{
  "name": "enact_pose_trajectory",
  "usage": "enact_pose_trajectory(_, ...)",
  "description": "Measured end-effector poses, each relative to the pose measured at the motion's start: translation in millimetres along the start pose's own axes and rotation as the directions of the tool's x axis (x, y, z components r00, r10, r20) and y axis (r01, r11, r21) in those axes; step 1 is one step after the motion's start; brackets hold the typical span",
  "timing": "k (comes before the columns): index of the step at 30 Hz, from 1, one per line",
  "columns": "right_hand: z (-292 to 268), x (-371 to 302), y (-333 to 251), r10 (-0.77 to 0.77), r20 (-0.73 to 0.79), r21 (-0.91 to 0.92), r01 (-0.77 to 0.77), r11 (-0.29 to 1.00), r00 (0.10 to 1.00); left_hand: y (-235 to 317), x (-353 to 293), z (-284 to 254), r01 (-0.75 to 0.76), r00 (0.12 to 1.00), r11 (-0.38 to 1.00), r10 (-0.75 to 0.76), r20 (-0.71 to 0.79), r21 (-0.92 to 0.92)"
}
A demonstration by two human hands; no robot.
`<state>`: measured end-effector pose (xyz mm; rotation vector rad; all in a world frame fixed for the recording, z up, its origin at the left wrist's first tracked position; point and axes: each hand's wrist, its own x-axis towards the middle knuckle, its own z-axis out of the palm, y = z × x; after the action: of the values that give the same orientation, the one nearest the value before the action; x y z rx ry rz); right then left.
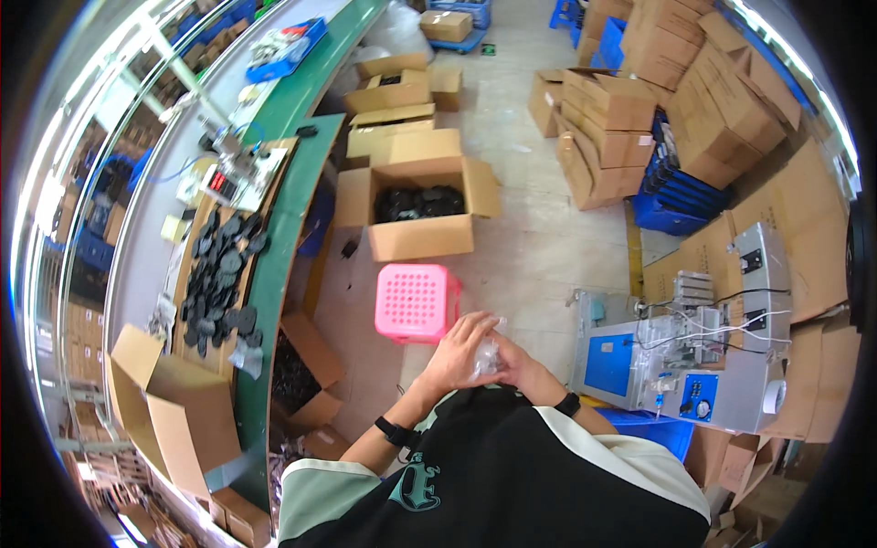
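In front of my chest, both hands are closed around a crumpled piece of clear plastic [486, 359], which looks like a thin bag. My left hand [457, 350] covers it from the left and above, fingers bent over it. My right hand [517, 365] grips it from the right and below. Whether anything is inside the plastic I cannot tell. Just beyond my left hand stands a pink stool [413, 301] with a perforated seat. Farther off, an open cardboard box [422, 239] holds many black parts [418, 203].
A long green-edged workbench [290, 196] runs along the left, with a heap of flat black pieces [219, 274] and a small bench device [239, 173]. On the right are a grey-and-blue machine [610, 363] with loose cables, blue crates [671, 215] and stacked cartons [607, 119].
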<state>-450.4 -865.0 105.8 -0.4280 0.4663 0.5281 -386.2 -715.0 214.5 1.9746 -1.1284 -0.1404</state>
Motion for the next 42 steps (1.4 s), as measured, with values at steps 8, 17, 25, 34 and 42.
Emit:
enact_pose_trajectory(8, -70.1, -49.3, -99.9, -0.030, -0.069, 0.021, 0.031, 0.999, 0.997, 18.1, 117.0, 55.4, -0.013, 0.973, 0.999, 0.021, 0.229, -0.036)
enact_pose_trajectory(17, -106.3, -15.0, -223.2, -0.078, 0.130, 0.011, 0.077, 0.997, 0.988, -50.7, 217.8, 100.0, 0.004, 0.986, 0.995, 0.012, 0.165, -0.095)
enact_pose_trajectory(25, -141.6, 72.9, -380.4, -0.108, 0.079, -0.254, 0.124, 0.959, 0.991, -133.6, 385.2, 104.0, 0.151, 0.970, 0.941, -0.083, 0.227, -0.302)
enact_pose_trajectory(34, -92.4, 155.3, -609.8, -0.077, 0.236, 0.104, 0.054, 0.993, 0.969, -229.2, 616.3, 78.9, 0.087, 0.966, 0.973, -0.030, 0.259, -0.212)
enact_pose_trajectory(42, -51.0, 269.3, -812.0, -0.155, 0.069, 0.234, 0.135, 0.963, 0.986, -335.3, 813.3, 82.7, 0.280, 0.960, 0.960, -0.280, 0.028, 0.007)
